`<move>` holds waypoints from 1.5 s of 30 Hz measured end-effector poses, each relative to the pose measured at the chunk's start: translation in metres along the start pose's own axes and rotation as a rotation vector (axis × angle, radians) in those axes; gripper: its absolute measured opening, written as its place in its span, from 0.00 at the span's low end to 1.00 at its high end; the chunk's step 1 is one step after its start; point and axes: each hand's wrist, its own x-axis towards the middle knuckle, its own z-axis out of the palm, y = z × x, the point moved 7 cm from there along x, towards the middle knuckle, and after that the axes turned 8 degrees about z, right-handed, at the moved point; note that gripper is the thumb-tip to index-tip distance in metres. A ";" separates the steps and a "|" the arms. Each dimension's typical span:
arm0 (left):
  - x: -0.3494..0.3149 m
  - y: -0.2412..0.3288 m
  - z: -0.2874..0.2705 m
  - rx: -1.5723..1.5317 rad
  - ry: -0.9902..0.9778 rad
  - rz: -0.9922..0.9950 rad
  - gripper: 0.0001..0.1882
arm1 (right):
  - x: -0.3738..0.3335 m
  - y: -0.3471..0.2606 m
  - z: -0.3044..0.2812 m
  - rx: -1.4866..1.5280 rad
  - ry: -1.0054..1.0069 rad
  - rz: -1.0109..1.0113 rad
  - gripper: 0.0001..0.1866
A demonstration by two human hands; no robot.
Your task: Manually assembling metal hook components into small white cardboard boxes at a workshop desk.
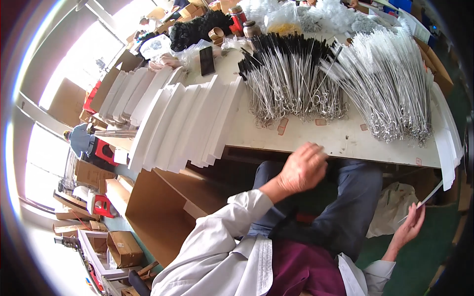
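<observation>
The right hand (410,226), held out low beyond the table's right end, is closed on a thin white strip (431,194), which slants up toward a stack of white sheets (444,133) overhanging the table edge. Well apart from it, the left hand (303,167) is raised over the lap near the table's front edge, fingers curled; I can't tell whether anything is pinched in them. My reading is that the strip is being picked up or drawn clear of the stack; next it seems to need a firm grip and a lift toward the body, with the left hand ready to meet it.

On the white table (264,133) lie black-bristled wire brushes (291,64) and, to their right, white-bristled wire brushes (385,74), loop ends facing the person. Farther left are folded white channels (185,126), a black phone (207,60) and, below, an open cardboard box (158,212).
</observation>
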 end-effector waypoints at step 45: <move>-0.017 0.044 0.010 0.188 -0.491 -0.073 0.35 | -0.140 -0.082 0.207 -0.243 -0.657 -0.331 0.27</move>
